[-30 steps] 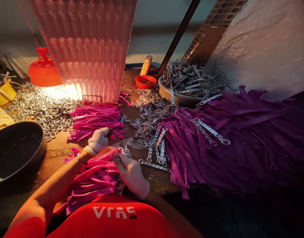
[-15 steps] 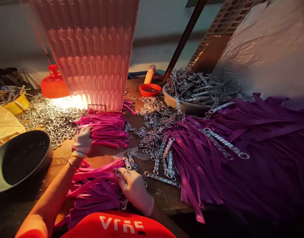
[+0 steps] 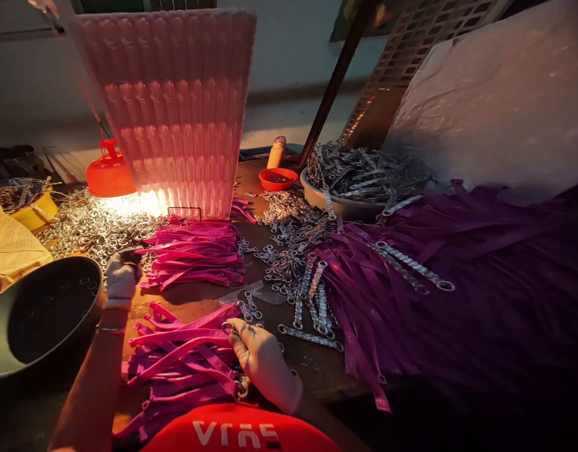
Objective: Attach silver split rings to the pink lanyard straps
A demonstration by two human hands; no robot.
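Note:
My left hand [image 3: 122,276], in a light glove, is at the left end of the far bundle of pink straps [image 3: 195,254]. Its curled fingers close on the end of one strap, partly hidden by the hand. My right hand [image 3: 267,361], also gloved, pinches a small metal ring [image 3: 229,328] at the right edge of the nearer bundle of pink straps [image 3: 180,358]. Short metal chain links [image 3: 250,304] lie just beyond the right hand. A heap of silver rings [image 3: 100,226] spreads behind the left hand.
A dark round pan [image 3: 48,314] stands at the left. A red lamp [image 3: 110,172] hangs beside an upright ridged plastic sheet [image 3: 176,113]. To the right are loose chain pieces [image 3: 293,251], a basin of chains [image 3: 338,204], a red bowl [image 3: 278,179] and a large purple strap pile [image 3: 458,282].
My left hand has moved left from the top of the far strap bundle to its left end. My right hand keeps pinching the ring in nearly the same place. The view has shifted slightly.

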